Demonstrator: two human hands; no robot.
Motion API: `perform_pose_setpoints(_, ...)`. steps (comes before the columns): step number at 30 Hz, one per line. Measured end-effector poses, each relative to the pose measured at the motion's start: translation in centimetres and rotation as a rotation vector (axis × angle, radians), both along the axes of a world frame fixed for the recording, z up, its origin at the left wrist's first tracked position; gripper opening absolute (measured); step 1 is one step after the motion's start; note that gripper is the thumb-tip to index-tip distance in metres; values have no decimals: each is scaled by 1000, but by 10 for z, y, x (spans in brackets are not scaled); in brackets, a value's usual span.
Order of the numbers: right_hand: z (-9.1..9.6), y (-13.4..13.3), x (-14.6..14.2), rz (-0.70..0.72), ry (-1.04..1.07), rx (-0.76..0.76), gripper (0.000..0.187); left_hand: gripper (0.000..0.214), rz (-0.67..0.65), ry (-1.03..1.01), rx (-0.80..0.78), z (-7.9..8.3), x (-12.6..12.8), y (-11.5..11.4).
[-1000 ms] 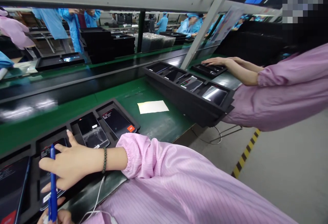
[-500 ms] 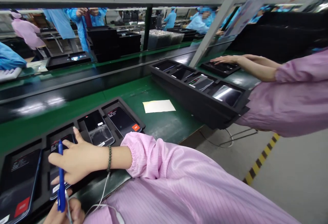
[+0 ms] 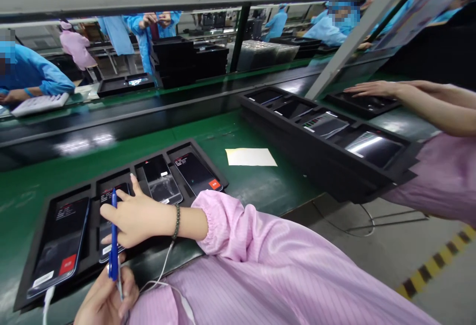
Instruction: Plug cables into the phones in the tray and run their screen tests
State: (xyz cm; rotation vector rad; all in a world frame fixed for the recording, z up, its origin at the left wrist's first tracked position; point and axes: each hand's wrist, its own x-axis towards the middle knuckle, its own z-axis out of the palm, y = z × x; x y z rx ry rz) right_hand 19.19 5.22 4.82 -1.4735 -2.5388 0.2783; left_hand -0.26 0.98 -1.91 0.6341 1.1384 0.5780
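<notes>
My right hand [image 3: 143, 218] is over the second phone [image 3: 107, 250] from the left in a black tray [image 3: 94, 186]. A blue pen [image 3: 114, 238] is held between its fingers, pointing down toward my left hand. A beaded bracelet [image 3: 176, 222] and a thin white wire [image 3: 167, 258] are at the right wrist. My left hand [image 3: 106, 292] is closed just below that phone's lower end, around a thin pale cable [image 3: 119, 285] partly hidden by the fingers. The leftmost phone [image 3: 61, 240] has a white cable [image 3: 48, 302] plugged into its bottom. Two more phones [image 3: 161, 178] [image 3: 197, 173] lie to the right.
A white paper [image 3: 251, 157] lies on the green bench [image 3: 211, 134]. To the right are stacked black trays [image 3: 297, 139] with phones. A co-worker's hands [image 3: 375, 88] rest on another tray [image 3: 362, 104]. A slanted grey post [image 3: 357, 37] rises behind; people in blue work across the line.
The view has shifted left, so everything appears further right and more of the leftmost phone and its cable shows. Both hands keep nearly the same place at the second phone.
</notes>
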Motion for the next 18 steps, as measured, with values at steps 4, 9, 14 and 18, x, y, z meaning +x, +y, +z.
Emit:
perform_pose_setpoints(4, -3, -1, -1, -5, 13, 14, 48, 44, -20, -41, 14, 1, 3, -2)
perform_pose_setpoints(9, -6, 1, -1, -14, 11, 26, 49, 47, -4, -72, 36, 5, 5, -3)
perform_pose_setpoints(14, -10, 2, -3, -21, 16, 7, 46, 39, 4, -121, 84, 12, 9, -7)
perform_pose_setpoints(18, -18, 2, -5, -49, 29, -4, 31, 37, -12, -208, 114, 15, 17, -8)
